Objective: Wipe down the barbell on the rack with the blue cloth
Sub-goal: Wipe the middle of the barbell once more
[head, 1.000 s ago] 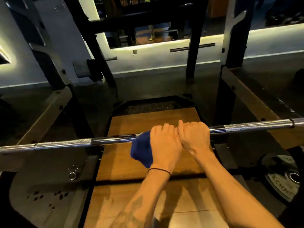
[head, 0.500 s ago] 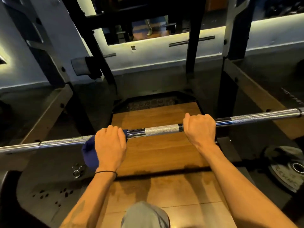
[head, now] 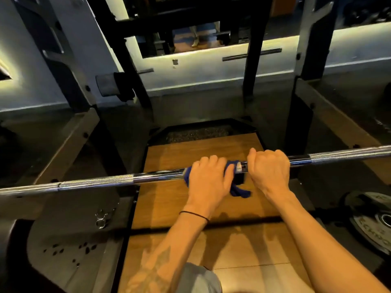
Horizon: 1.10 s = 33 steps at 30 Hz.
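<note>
Left hand (head: pixel 208 178): palm down over the barbell (head: pixel 118 180), fingers curled over the top of the shaft and wrapped round the blue cloth (head: pixel 238 188), which is bunched between palm and bar. Thumb lies toward the right side of the cloth. A loose tail of cloth hangs below the bar just right of the wrist line. Thin black band (head: pixel 194 215) round the left wrist; forearm enters from the bottom edge, tattoo visible on it, pattern not legible.

Right hand (head: pixel 268 171): overhand grip directly on bare shaft, fingers closed round it, knuckles up. Only a short stretch of bar with a ring mark shows between the two hands; hands near, not touching.

Barbell: runs across the whole view from left edge to right edge, slightly higher at the right, with alternating knurled and smooth chrome sections. It sits above the wooden platform (head: pixel 182 151), between the rack uprights (head: pixel 69 66).

Writing: weight plate (head: pixel 372 227) lies flat on the floor at the right edge; raised letters partly readable, "ECHNO", remainder cut off or blurred. No other text legible.

Also noted: spring collar clip (head: pixel 103 218) on the dark floor left of the platform.
</note>
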Tool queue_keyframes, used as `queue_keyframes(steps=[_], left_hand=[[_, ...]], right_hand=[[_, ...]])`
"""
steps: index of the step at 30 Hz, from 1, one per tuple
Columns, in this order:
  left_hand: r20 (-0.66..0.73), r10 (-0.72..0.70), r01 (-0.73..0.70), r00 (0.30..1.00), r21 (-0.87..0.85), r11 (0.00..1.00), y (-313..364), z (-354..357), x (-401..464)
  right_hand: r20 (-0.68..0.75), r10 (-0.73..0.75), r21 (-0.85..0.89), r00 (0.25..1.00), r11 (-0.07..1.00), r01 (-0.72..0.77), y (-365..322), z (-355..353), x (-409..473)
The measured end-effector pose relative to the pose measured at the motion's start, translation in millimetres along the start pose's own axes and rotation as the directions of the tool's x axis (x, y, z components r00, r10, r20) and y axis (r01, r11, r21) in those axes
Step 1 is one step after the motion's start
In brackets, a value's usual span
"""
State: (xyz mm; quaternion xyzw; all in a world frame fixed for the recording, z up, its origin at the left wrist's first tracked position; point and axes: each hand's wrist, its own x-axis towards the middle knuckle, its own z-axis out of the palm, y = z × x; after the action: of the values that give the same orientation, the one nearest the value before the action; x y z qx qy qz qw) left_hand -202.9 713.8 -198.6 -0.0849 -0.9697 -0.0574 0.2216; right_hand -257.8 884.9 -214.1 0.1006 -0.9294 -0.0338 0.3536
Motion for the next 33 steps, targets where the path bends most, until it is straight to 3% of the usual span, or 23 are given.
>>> queue_keyframes(steps=[5,9,12,15,17,22,27,33], left_hand=[[-0.108,-0.070,0.081,0.992,0.103,0.991,-86,-18,-29],[-0.114,-0.203,0.217,0.973,0.130,0.967,-122,-26,-40],[-0.106,-0.251,0.265,0.962,0.144,0.954,-96,-27,-31],[0.010,-0.162,0.157,0.987,0.195,0.968,-37,-15,-7],[0.038,-0.103,0.097,0.994,0.142,0.985,6,-7,7],[0.079,0.034,-0.037,0.996,0.037,0.999,31,7,18],[-0.028,-0.055,0.057,0.998,0.060,0.997,-26,-6,-4],[-0.152,-0.332,0.342,0.931,0.048,0.938,-76,-14,-34]], right_hand=[[-0.015,0.013,0.025,1.000,1.000,-0.013,-1,-10,3],[0.026,-0.004,0.022,1.000,1.000,0.003,-1,-8,2],[0.015,0.036,0.062,0.999,0.997,-0.037,-4,-10,1],[0.001,0.070,0.088,0.998,0.994,-0.070,-6,-12,4],[0.034,0.080,0.065,0.996,0.994,-0.082,-8,-12,4],[0.067,-0.055,-0.034,0.996,0.998,0.057,-6,-9,3],[0.091,-0.054,-0.003,0.994,0.998,0.055,-4,-15,3],[0.080,-0.004,0.068,0.997,0.998,-0.001,-6,-20,4]])
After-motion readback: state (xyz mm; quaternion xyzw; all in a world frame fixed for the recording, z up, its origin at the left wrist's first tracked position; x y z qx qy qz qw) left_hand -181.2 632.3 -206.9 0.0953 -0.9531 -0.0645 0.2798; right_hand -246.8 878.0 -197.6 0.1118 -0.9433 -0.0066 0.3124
